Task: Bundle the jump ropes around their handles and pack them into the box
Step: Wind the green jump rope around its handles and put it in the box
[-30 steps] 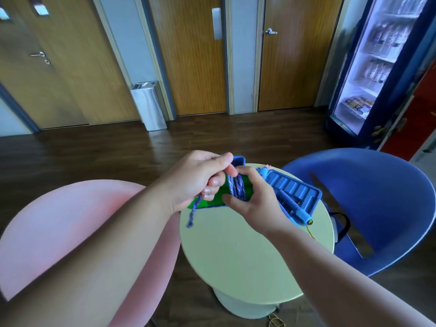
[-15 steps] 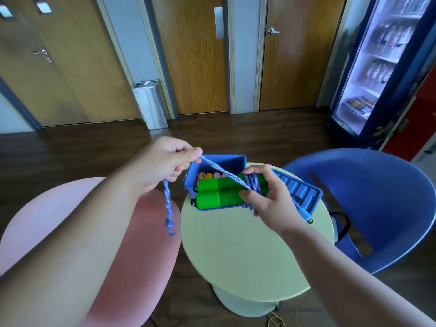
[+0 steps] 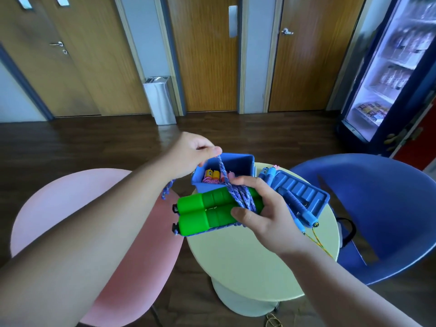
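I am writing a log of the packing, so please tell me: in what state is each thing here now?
green handles: side by side, gripped by the right hand.
blue rope: partly wound round the handles; loose part pinched by the left hand.
blue box: open, a yellow-handled rope inside.
lid: off, lying on the table beside the box.
blue-handled jump rope: on the lid, not packed.

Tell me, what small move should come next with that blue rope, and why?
Probably another turn: the left hand pinches the blue rope above the green handles, which the right hand holds, coils already round them. A loose tail hangs below the left hand, so wrapping seems unfinished.
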